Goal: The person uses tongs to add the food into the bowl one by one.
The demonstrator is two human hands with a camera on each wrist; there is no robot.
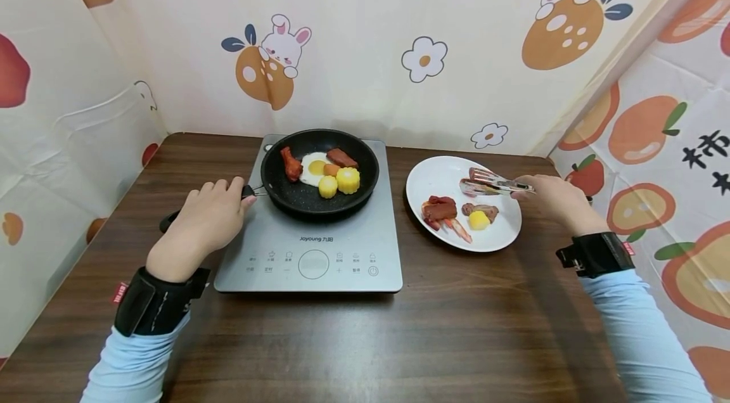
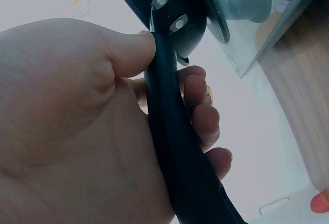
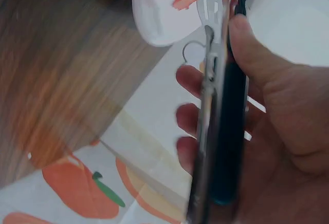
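The grey cooktop [image 1: 319,244] reads "Joyoung" with two Chinese characters on its front face, above a row of small touch icons too small to read. Large black Chinese characters show on the fruit-print cloth [image 1: 684,156] at the right edge, cut off by the frame. Small red tags on both wrist straps cannot be read.

The cooktop sits on the wooden bench [image 1: 399,339], with the white plate [image 1: 502,232] just beside it on the right. Cloth printed with rabbits, flowers and oranges walls in the bench on three sides.

The black pan [image 1: 296,197] stands on the cooktop. In it lie a fried egg [image 1: 313,168], a drumstick [image 1: 291,163], a slice of red meat [image 1: 342,158], a small orange piece [image 1: 331,170] and two corn chunks [image 1: 339,182]. The plate holds a red meat slice [image 1: 440,210], a brown piece [image 1: 481,208], a yellow lump [image 1: 478,220] and a pink-and-white strip [image 1: 459,230].

The left hand [image 1: 208,219] grips the pan's handle [image 2: 172,131], fingers [image 2: 200,106] curled round it and thumb pressed near the rivets. The right hand [image 1: 556,197] holds the tongs [image 1: 493,182] over the plate's far rim, fingers [image 3: 187,116] and thumb wrapped round the arms, which are squeezed close together. The tips look empty.
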